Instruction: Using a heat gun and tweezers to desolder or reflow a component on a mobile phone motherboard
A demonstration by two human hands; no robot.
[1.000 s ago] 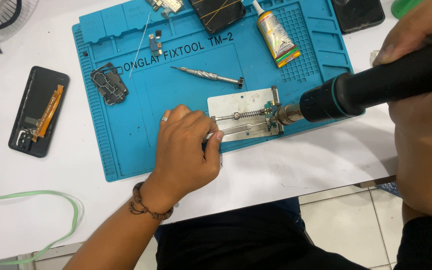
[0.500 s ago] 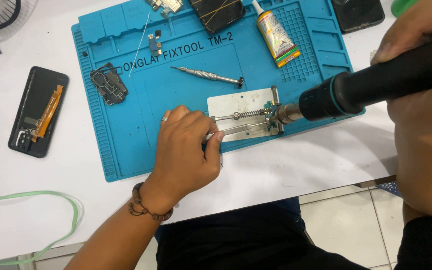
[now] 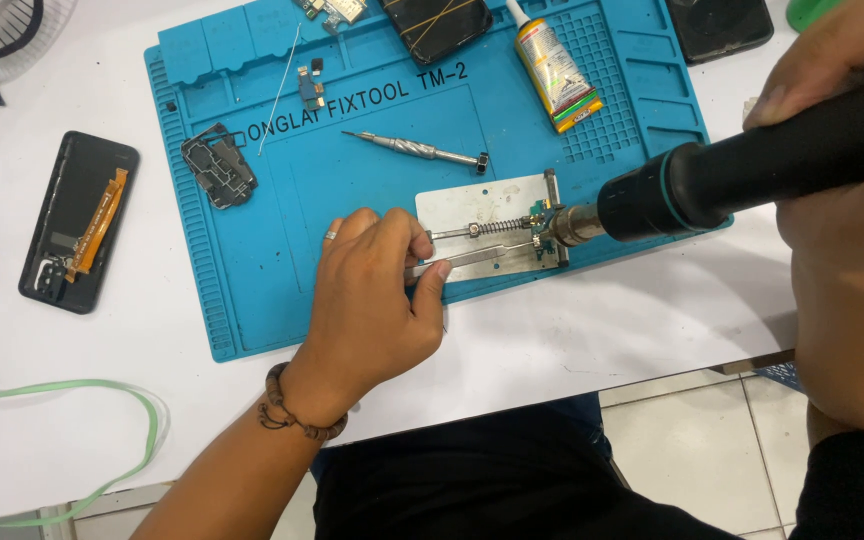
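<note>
- Left hand (image 3: 372,290), centre of frame, fingers pinched together on metal tweezers (image 3: 482,258); the tips reach a small circuit board (image 3: 542,240) clamped in a steel spring holder (image 3: 487,215).
- Right hand (image 3: 832,60), upper right, wraps closed around a black hot-air handle (image 3: 752,175); its metal nozzle (image 3: 570,224) sits just beside the board.
- Holder rests on a blue repair mat (image 3: 252,280) on the white worktop (image 3: 602,330).
- Risk, as judged: a lingering nozzle could overheat the board or scorch the mat; a tweezer slip could knock loose parts.
- Glue tube (image 3: 555,68) lies near, upper centre; stray heat could soften it.
</note>
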